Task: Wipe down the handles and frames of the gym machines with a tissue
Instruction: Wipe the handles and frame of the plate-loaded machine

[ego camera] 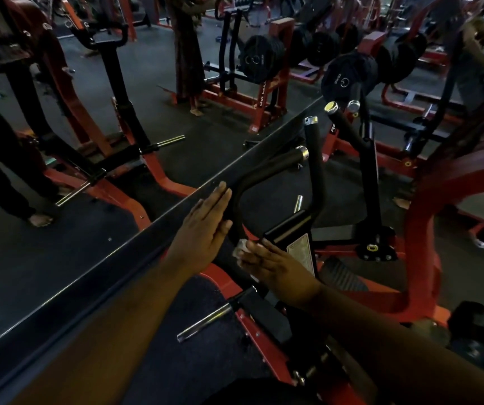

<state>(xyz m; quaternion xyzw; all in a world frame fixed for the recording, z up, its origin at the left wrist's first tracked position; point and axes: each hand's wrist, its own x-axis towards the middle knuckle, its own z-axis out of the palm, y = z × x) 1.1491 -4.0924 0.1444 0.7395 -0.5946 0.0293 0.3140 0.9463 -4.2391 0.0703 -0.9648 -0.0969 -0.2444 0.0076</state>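
The red machine frame (421,229) is seen beside a mirror (88,200). Its black handle (236,211) is touched by the left hand (205,229), fingers straight and together. A white tissue (241,249) is pinched against the handle's lower bend by the right hand (275,266).

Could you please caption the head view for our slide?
Right hand presses a tissue to the black handle; open left hand rests beside it.
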